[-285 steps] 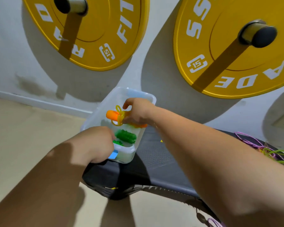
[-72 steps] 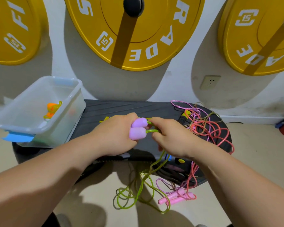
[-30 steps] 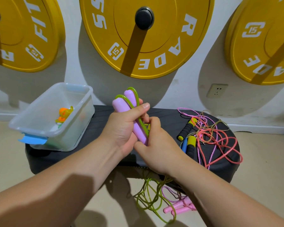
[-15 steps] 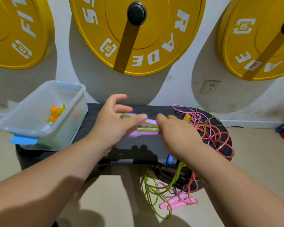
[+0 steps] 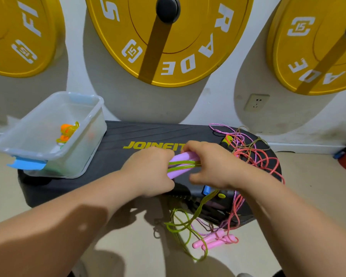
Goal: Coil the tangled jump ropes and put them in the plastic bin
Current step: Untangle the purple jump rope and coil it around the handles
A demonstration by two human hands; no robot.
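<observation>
Nearest the camera, two bare forearms reach forward over the floor [image 5: 128,254]. On the floor below them lie loose loops of the green rope [image 5: 185,224] and a pair of pink handles [image 5: 213,239] with a coral cord running up to the desk.

Left hand [image 5: 150,172]: grip closed around one end of the two lilac handles [image 5: 179,163], which lie side by side. Right hand [image 5: 210,166]: grip closed around the other end of the same handles. Several turns of green rope are wound lengthwise along the handles between the two hands; the remainder trails down off the near edge to the floor.

The hands work above a black desk [image 5: 116,156], a low platform with yellow lettering. At its near edge, under the right wrist, a blue handle end [image 5: 206,189] shows. At the right end lies a tangled pile of ropes [image 5: 252,152], coral, purple and olive strands mixed.

On the left end of the desk stands the plastic bin [image 5: 82,148], translucent with blue clips. Inside it lies a coiled rope with orange handles [image 5: 67,131].

Behind, three yellow weight plates [image 5: 188,47] hang on the white wall, and a wall socket [image 5: 256,101] sits to the right.
</observation>
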